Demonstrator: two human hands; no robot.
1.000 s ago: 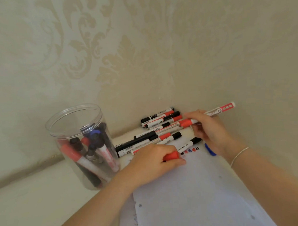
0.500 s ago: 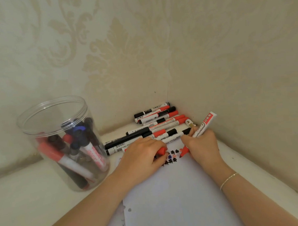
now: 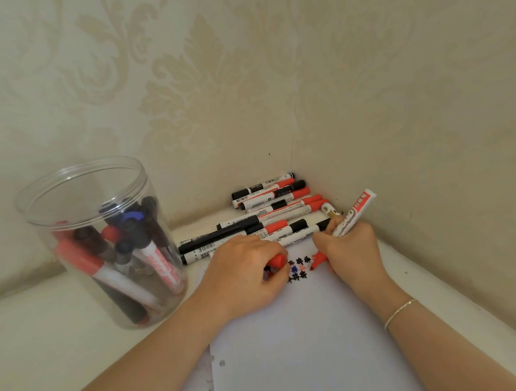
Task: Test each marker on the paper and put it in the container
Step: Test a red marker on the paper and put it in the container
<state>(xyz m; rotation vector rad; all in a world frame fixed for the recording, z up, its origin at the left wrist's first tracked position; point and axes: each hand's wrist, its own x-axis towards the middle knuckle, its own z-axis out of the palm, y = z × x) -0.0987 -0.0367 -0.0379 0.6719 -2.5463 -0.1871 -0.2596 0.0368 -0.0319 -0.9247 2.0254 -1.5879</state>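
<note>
At twelve o'clock on the paper (image 3: 310,335), my right hand (image 3: 352,249) has brought the red marker (image 3: 345,225) tip-down beside earlier marks, fingers gripping it, while left hand (image 3: 248,272) clutches its cap (image 3: 276,260); testing begins.

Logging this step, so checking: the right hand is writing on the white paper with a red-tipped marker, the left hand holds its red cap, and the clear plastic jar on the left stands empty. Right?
Not quite. The head view shows the clear plastic jar already holds several markers. The rest stands: the right hand puts the red-tipped marker to the white paper, and the left hand holds the red cap.
</note>
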